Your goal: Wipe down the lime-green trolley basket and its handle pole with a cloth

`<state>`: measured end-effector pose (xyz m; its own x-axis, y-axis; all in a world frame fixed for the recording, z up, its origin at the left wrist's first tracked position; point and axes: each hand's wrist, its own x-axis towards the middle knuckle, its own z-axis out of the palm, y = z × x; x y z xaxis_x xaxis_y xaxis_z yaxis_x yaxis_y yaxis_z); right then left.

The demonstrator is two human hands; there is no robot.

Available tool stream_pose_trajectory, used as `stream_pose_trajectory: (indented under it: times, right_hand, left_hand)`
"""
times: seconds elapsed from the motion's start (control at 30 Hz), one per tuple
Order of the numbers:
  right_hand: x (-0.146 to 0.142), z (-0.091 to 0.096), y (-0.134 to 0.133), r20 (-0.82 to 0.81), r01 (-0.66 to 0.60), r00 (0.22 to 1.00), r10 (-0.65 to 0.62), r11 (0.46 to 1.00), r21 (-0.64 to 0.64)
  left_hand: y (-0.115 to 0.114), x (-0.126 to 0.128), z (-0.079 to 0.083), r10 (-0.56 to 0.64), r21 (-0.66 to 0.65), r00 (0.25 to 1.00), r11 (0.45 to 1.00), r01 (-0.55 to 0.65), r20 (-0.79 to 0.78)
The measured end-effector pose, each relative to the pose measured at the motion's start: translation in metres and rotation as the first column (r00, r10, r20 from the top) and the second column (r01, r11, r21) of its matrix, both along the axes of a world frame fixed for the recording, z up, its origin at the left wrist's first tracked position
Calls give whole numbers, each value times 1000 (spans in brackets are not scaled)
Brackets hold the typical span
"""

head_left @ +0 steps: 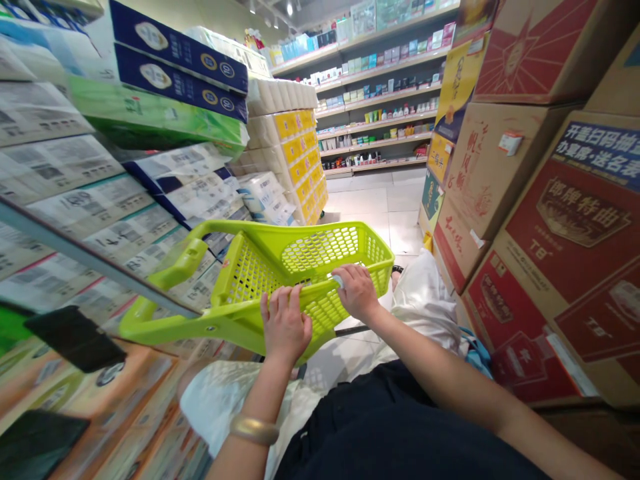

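A lime-green plastic shopping basket (pixel 310 253) with a long handle (pixel 170 293) hangs tilted in front of me in a shop aisle. My left hand (pixel 285 327) has its fingers curled over the basket's near rim. My right hand (pixel 356 291) grips the same rim further right, fingers closed round it. The basket looks empty inside. A bangle sits on my left wrist.
Stacked packs of tissue and toilet paper (pixel 100 200) fill the left side. Red and brown cardboard cartons (pixel 550 220) are piled on the right. A tiled floor (pixel 385 207) leads to stocked shelves (pixel 380 87) at the far end.
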<state>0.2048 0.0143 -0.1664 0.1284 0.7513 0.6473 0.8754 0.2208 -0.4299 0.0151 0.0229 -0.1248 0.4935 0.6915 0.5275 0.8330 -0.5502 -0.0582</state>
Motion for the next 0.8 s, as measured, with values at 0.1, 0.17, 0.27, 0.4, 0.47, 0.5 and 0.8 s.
stream_pose_trajectory:
  times: [0.1,0.17,0.27,0.4,0.47,0.5,0.8]
  right_hand:
    - [10,-3,-2,-52,79,996,-79,997,7]
    - [2,-3,0,-80,115,990,-114,993,7]
    - [-23,2,4,-66,64,996,-62,998,14]
    - [-40,6,4,-6,-86,996,86,996,21]
    - [-31,5,1,21,-138,990,138,990,19]
    - [-23,4,-1,26,-140,990,140,990,19]
    - [-18,5,-2,-124,85,989,-86,996,-14]
  left_hand:
    - [-1,2,-1,21,14,1000,1000,-21,9]
    - [-1,4,-2,32,22,999,999,-32,12]
    - [-2,6,-1,31,17,999,999,-31,10]
    - [-2,3,-1,29,13,1000,999,-29,-4]
    - [-2,2,-1,30,28,999,999,-29,-16]
    - [-2,2,-1,30,36,999,999,-29,-21]
    - [-6,7,-1,38,41,999,998,-37,-13]
